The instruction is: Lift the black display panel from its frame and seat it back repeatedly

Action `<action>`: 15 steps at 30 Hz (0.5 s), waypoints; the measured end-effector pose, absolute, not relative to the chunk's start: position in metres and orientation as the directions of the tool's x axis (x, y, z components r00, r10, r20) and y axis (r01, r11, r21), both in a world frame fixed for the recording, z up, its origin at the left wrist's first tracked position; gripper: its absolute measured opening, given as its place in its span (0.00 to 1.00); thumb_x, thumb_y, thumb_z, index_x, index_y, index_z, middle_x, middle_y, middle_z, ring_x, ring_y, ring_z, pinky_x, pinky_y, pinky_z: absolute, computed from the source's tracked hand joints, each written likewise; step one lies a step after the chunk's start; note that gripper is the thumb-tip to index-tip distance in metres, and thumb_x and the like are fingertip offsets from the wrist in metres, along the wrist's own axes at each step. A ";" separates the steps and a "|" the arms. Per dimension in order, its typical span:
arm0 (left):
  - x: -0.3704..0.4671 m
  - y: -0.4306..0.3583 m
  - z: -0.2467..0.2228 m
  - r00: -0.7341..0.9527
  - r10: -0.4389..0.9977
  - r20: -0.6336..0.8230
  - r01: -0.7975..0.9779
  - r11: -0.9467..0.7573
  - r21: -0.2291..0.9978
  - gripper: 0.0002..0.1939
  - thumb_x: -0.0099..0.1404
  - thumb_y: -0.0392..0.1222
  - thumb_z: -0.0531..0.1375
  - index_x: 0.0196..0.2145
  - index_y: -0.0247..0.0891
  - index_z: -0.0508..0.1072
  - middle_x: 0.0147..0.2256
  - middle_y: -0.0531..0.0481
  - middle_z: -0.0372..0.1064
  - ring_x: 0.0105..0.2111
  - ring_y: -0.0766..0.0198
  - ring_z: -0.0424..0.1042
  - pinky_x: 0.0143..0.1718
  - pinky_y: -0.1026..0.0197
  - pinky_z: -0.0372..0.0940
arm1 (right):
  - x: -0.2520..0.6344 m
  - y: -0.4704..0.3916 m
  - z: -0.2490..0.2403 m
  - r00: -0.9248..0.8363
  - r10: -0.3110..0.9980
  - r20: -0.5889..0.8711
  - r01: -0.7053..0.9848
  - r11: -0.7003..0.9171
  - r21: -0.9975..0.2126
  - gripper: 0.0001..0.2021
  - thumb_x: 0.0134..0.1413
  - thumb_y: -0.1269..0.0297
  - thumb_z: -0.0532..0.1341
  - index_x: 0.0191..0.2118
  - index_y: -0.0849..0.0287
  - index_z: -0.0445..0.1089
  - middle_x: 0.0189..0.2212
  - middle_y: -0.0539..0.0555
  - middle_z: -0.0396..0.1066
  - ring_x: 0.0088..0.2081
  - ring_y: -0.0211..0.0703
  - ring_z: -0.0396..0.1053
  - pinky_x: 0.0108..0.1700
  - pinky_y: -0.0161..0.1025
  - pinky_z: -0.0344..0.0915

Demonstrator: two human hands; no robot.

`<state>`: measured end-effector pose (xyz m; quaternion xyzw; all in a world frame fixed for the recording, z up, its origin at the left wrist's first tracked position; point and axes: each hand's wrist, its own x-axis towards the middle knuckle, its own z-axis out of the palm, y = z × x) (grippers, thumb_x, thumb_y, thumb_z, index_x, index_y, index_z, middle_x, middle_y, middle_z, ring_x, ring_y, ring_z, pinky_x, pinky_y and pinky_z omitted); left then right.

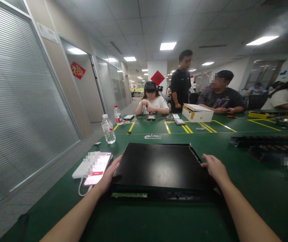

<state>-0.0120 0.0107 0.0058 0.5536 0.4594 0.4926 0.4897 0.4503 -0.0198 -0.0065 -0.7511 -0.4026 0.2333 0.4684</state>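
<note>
A wide, flat black panel [156, 164] with a dull sheen lies before me on the green table, one raised edge showing at its upper right. Along its near side runs a black strip [174, 195] with a narrow green circuit board [129, 195] at the left. My left hand [110, 173] grips the panel's left edge, fingers partly hidden against its side. At the opposite edge my right hand [215, 168] holds the panel with thumb and fingers by its rim. Whether the panel is lifted or resting cannot be made out.
Left of the panel lie a lit phone [98, 171] and a white box-like item [83, 166] with a cable. Water bottles [108, 129] stand beyond. Black slotted rails [265, 148] lie right. A white-and-yellow box [196, 112] and several people are across the table.
</note>
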 end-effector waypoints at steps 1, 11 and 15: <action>-0.012 0.011 0.006 0.096 0.991 0.097 0.027 -0.100 0.995 0.25 0.60 0.57 0.63 0.50 0.43 0.77 0.63 0.43 0.62 0.68 0.46 0.50 0.67 0.46 0.47 | 0.449 -0.020 -0.006 0.573 0.819 0.026 0.390 -0.244 -0.888 0.22 0.53 0.45 0.54 0.40 0.56 0.75 0.25 0.55 0.76 0.23 0.45 0.67 0.27 0.39 0.59; -0.011 0.009 0.009 0.141 0.979 0.146 0.009 -0.149 0.989 0.33 0.60 0.59 0.63 0.58 0.40 0.72 0.65 0.43 0.59 0.69 0.46 0.48 0.68 0.48 0.41 | 0.440 -0.026 0.006 0.552 0.833 -0.026 0.392 -0.287 -0.874 0.25 0.55 0.45 0.53 0.47 0.59 0.72 0.25 0.55 0.75 0.26 0.45 0.70 0.31 0.40 0.60; -0.013 0.017 -0.002 0.154 0.981 0.117 0.038 -0.125 0.991 0.38 0.60 0.61 0.61 0.63 0.38 0.67 0.67 0.43 0.54 0.69 0.44 0.47 0.68 0.45 0.43 | 0.439 -0.026 0.007 0.530 0.847 -0.050 0.417 -0.312 -0.854 0.27 0.55 0.43 0.52 0.49 0.60 0.70 0.26 0.54 0.75 0.22 0.43 0.67 0.29 0.40 0.61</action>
